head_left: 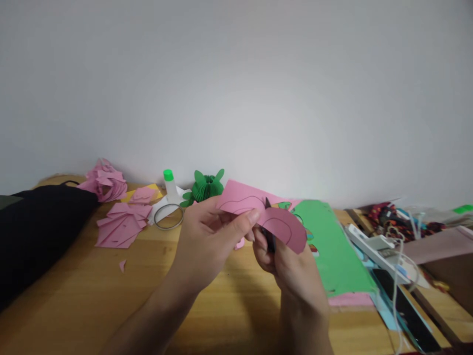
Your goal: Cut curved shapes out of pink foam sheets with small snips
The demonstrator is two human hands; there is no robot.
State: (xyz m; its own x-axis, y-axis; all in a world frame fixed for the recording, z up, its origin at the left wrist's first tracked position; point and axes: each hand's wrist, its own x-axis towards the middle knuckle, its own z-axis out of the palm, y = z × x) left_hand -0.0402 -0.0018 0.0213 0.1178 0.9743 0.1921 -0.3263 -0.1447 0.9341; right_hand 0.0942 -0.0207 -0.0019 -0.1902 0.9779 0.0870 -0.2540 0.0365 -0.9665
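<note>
Between thumb and fingers, my left hand (pixel 210 236) pinches a piece of pink paper (pixel 244 195) marked with dark curved lines. My right hand (pixel 295 268) is closed around a pair of scissors (pixel 271 240), mostly hidden behind the paper. One dark blade tip shows above the paper's upper edge, near the middle. To the right of the blade, a rounded part of the paper hangs over my right hand. Both hands are raised above the wooden table (pixel 155 296).
Pink paper pieces (pixel 123 224), a glue stick (pixel 170 185), a ring-shaped item (pixel 169 217) and a green paper figure (pixel 208 187) stand left and behind. Black fabric (pixel 40 231) covers the far left. Rightward lie green sheets (pixel 332 246), a power strip (pixel 377 251) with cables and a phone (pixel 406 310).
</note>
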